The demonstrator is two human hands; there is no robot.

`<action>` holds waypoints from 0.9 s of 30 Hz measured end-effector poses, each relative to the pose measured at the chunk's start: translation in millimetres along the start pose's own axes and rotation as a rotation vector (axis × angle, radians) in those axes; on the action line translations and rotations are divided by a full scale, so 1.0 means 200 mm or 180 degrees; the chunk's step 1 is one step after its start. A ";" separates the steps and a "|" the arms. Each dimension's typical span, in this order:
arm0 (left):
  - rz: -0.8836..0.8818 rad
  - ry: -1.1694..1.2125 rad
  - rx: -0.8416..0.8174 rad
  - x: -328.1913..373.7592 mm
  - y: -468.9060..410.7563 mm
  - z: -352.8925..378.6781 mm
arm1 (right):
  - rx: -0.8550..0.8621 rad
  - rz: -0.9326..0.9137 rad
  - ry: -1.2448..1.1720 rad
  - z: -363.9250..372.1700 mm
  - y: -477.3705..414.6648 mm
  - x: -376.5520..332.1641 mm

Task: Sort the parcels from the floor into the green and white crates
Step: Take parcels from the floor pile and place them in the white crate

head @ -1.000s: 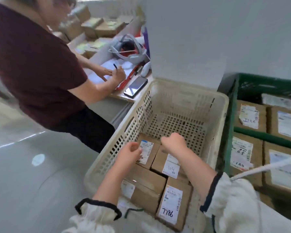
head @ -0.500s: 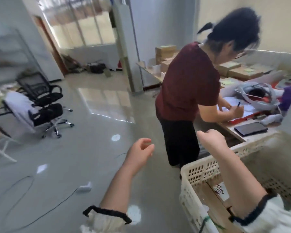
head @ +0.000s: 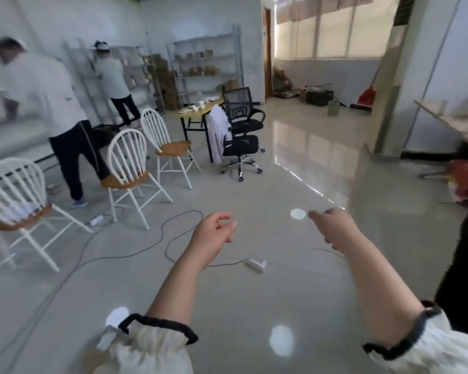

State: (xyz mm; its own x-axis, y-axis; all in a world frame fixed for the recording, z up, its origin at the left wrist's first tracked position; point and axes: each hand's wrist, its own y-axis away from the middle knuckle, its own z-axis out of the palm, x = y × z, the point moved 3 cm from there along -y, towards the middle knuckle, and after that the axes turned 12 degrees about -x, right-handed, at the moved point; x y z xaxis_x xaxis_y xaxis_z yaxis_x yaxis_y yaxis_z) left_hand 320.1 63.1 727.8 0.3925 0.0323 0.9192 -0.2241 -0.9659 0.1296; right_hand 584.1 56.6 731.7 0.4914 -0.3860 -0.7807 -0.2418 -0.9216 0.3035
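Observation:
Both my hands are raised in front of me over the grey floor and hold nothing. My left hand (head: 214, 234) has loosely curled fingers. My right hand (head: 333, 225) is blurred by motion, its fingers relaxed. No crate and no parcel is in view; the white and green crates have passed out of the frame to the right.
Black cables (head: 173, 233) and a white power strip (head: 256, 265) lie on the floor just ahead. Three white chairs (head: 127, 168) stand at the left, a black office chair (head: 241, 136) further back. Two people work at shelves (head: 206, 66) on the left. A person's dark clothing (head: 462, 265) is at the right edge.
The view has swung left, away from the white crate and the person at the desk, into the open room. Both hands came out of the crate and hold nothing.

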 end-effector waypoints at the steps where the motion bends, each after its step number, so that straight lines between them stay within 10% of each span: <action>1: -0.0065 0.0031 0.0149 -0.07 0.03 -0.11 | -0.0111 -0.0071 0.0041 0.11 -0.03 -0.08; 15: -0.1470 0.0781 0.2352 -1.02 0.72 -1.09 | -0.2893 -0.2064 0.1604 1.71 -0.26 -0.82; 27: -0.2400 0.1226 0.3004 -1.84 1.11 -1.31 | -0.3568 -0.2119 0.1518 2.75 -0.32 -0.93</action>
State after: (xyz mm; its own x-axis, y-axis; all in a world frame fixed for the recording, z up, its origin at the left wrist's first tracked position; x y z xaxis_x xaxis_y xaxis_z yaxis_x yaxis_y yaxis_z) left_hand -108.2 -95.6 515.9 -0.1743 0.5714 0.8019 0.7245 -0.4771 0.4975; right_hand 48.9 208.2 557.3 0.5380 0.3669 -0.7589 0.8301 -0.3875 0.4010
